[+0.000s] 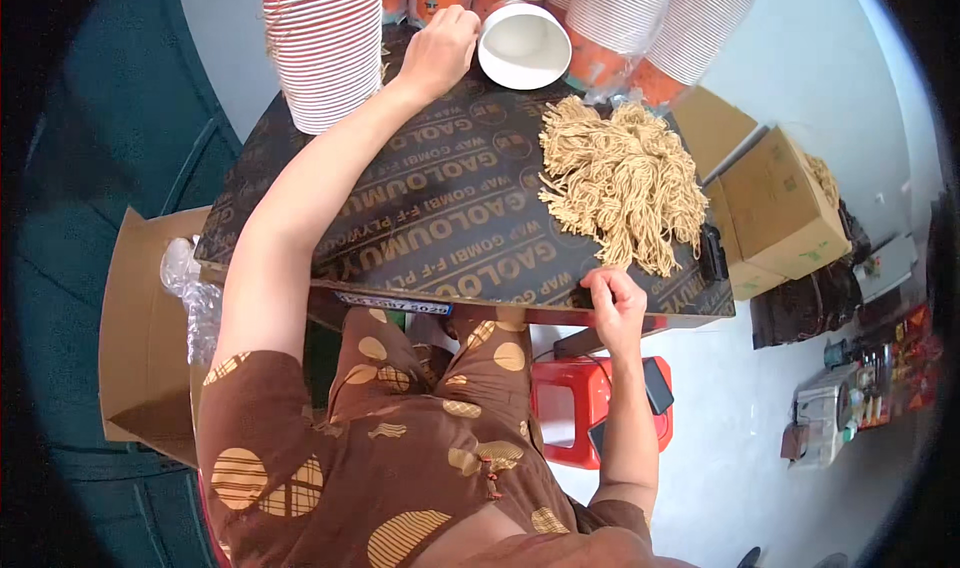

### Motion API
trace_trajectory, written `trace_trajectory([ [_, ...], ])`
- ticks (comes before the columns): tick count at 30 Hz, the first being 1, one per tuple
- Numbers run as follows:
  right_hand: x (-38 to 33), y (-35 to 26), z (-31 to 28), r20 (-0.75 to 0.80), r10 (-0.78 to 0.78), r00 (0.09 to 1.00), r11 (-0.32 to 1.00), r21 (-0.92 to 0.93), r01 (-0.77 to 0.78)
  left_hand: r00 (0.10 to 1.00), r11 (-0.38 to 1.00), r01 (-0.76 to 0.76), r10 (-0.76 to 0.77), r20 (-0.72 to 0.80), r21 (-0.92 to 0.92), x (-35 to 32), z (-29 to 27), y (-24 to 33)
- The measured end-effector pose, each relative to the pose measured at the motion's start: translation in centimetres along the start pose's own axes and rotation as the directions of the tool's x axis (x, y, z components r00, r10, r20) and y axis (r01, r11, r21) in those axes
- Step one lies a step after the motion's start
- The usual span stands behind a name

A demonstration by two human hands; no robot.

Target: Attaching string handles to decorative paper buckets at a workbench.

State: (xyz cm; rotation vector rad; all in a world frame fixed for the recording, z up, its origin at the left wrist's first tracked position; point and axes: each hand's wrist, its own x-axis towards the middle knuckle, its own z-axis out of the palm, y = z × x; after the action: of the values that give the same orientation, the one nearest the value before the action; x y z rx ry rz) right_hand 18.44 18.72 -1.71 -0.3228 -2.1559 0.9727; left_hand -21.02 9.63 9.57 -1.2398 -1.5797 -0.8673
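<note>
My left hand [437,53] is stretched out to the far edge of the dark board [440,208] and has closed on the rim of a white paper cup [523,45], thumb and fingers pinching the near lip so that the cup tips its open mouth toward me. The cup is plain white inside, round and empty as far as I can see. Just beyond my knuckles and to either side stand tall stacks of cups [325,48], white-rimmed with orange bodies, leaning in close; I judge the one I hold sits so near them because it belongs with them.

My right hand [612,303] is down at the near edge of the board, fingers curled together at the lower tip of a heap of tan cord pieces [622,183]. The fingers seem to pinch a strand or two, but the view is too small there to be sure. The heap lies just beyond that hand, loose and tangled, fraying outward, probably kept within easy reach of it.

Under my right wrist is a red plastic stool [575,408], and past the board's right edge are cardboard boxes [785,203].
</note>
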Motion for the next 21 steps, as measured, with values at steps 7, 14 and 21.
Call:
trace_trajectory([
  [7,0.1,-0.6,-0.2,0.016,0.022,1.000,1.000,-0.001,-0.022,0.988,0.995,-0.064,0.052,0.146,0.081,2.4,7.5,-3.0],
  [14,-0.1,-1.1,-0.3,0.054,0.074,0.996,0.996,0.041,-0.076,0.989,0.985,0.030,-0.054,0.139,0.168,4.0,12.3,-3.5],
  [21,0.2,-0.8,-0.3,0.035,-0.008,0.999,1.000,0.030,0.007,0.979,0.975,0.058,-0.098,0.179,0.213,4.8,14.0,-3.7],
])
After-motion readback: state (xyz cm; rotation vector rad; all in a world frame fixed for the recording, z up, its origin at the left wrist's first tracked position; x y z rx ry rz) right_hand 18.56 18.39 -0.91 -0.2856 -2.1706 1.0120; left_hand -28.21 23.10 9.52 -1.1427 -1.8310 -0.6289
